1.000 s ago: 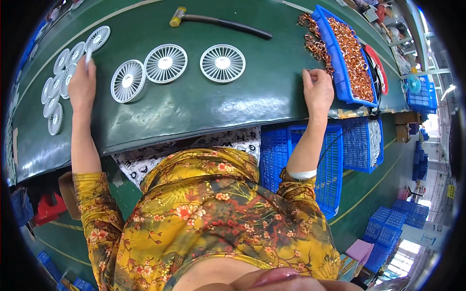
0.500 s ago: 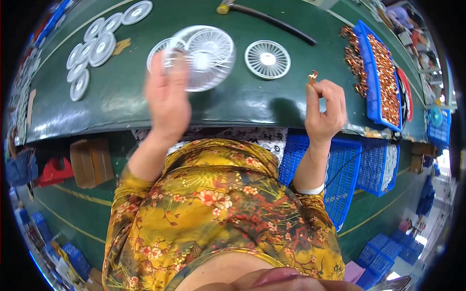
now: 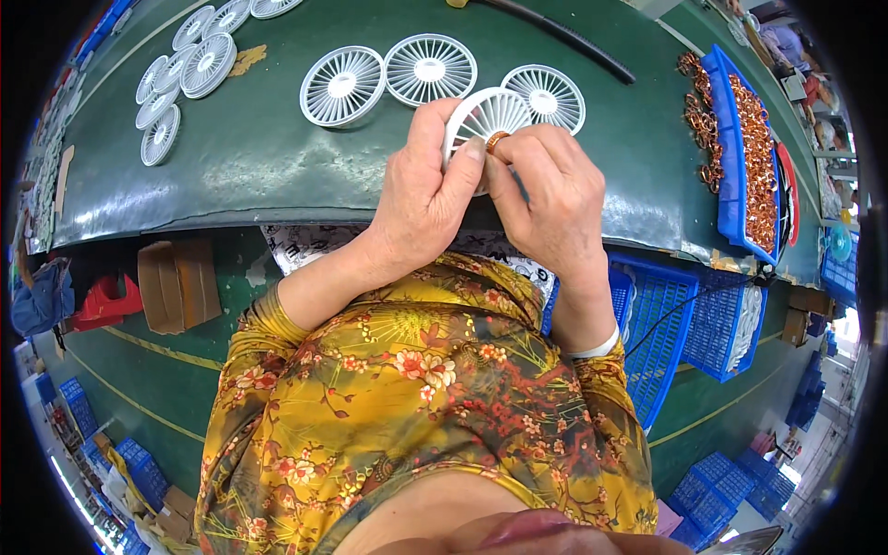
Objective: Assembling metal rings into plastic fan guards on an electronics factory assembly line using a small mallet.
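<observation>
Above the table's near edge, my left hand (image 3: 418, 192) is closed on the rim of a white spoked disc (image 3: 490, 113), which is tilted up. My right hand (image 3: 558, 190) pinches a small copper-coloured ring (image 3: 497, 141) against the middle of that disc. Fingers cover the disc's lower part, so how far the ring sits on its hub is hidden. Beyond my hands lie three similar pieces: a left spoked disc (image 3: 324, 88), a middle spoked disc (image 3: 430, 50) and a right spoked disc (image 3: 566, 92), partly behind the held one.
A blue tray (image 3: 731, 190) full of copper-coloured rings stands at the right, with loose rings (image 3: 701, 125) along its left side. A black-handled hammer (image 3: 573, 39) lies at the far side. Several white discs (image 3: 209, 65) are grouped far left. Blue baskets (image 3: 659, 342) stand below the table edge.
My left hand has moved right and taken hold of a spoked disc. My right hand has brought the copper-coloured ring leftward to it. The view has shifted slightly.
</observation>
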The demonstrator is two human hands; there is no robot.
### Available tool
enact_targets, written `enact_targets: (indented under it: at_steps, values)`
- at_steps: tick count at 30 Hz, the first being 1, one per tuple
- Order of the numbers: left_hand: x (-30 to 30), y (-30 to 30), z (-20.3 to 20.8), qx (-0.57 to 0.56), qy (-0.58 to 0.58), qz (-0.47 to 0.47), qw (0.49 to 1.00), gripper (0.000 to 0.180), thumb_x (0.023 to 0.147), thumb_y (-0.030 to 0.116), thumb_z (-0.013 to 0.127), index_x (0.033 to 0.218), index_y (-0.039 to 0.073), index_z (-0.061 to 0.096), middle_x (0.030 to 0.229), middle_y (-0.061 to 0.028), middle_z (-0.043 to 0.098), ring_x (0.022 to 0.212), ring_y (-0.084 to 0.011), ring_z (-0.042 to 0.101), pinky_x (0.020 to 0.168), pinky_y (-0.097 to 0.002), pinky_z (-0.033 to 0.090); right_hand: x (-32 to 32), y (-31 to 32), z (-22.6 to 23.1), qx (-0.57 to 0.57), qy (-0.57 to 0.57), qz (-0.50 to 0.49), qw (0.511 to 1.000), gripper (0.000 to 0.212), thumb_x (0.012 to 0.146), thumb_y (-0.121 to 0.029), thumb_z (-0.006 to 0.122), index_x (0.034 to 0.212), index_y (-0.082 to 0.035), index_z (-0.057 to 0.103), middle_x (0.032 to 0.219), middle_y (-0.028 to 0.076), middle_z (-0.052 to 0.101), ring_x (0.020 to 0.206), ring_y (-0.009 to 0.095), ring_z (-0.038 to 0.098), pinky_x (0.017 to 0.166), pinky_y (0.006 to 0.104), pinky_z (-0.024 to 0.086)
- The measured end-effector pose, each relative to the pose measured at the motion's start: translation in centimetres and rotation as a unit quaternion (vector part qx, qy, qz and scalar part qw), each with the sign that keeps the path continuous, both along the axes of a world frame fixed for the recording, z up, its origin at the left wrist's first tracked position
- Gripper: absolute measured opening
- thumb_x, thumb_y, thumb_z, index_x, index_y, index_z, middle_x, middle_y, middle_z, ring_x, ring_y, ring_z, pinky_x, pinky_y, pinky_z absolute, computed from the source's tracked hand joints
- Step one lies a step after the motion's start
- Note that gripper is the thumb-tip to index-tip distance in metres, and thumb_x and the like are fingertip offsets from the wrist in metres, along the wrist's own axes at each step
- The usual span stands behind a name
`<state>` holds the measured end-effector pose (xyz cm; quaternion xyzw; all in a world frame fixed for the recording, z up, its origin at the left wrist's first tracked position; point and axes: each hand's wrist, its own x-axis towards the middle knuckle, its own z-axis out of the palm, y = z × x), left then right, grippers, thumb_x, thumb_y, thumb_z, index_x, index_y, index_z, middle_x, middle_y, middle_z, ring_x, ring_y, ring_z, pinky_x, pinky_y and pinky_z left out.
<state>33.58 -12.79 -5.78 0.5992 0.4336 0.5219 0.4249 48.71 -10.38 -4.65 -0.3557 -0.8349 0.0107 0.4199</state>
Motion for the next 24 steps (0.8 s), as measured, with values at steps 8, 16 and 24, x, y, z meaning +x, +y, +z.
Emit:
enact_targets:
  at_steps: [8, 16, 24]
  values:
    - [-1.1, 0.2, 0.2, -0.053, -0.114, -0.06, 0.99, 0.035, 0.098, 0.011, 0.043, 0.13, -0.002, 0.042, 0.119, -0.0078, 0.056, 0.109, -0.0122, 0.053, 0.095, -0.0274, 0.041, -0.1, -1.0, 0.0, 0.062, 0.0, -0.125, 0.99, 0.033, 0.071, -0.032, 0.077, 0.099, -0.015, 0.073, 0.111, -0.001, 0.066, 0.119, 0.03, 0.051, 0.109, 0.0475, 0.023]
    - [-2.0, -1.3, 2.3, -0.212, -0.218, -0.198, 0.932, 0.038, 0.092, 0.01, 0.06, 0.125, 0.0, 0.043, 0.107, -0.0054, 0.059, 0.095, -0.0078, 0.058, 0.081, -0.0216, 0.048, 2.0, -1.6, 1.3, -0.024, 0.036, 0.083, 0.996, 0.036, 0.064, -0.037, 0.078, 0.093, -0.014, 0.075, 0.109, 0.0, 0.07, 0.128, 0.034, 0.047, 0.112, 0.0507, 0.022]
    - [-3.8, -0.8, 1.0, -0.021, -0.014, -0.054, 0.998, 0.039, 0.091, 0.003, 0.058, 0.126, -0.002, 0.044, 0.11, -0.0084, 0.059, 0.1, -0.0126, 0.059, 0.084, -0.0254, 0.049, 4.7, 0.1, -0.4, -0.075, 0.055, -0.009, 0.996, 0.04, 0.074, -0.024, 0.078, 0.108, -0.007, 0.067, 0.119, 0.013, 0.063, 0.108, 0.03, 0.061, 0.089, 0.0374, 0.049]
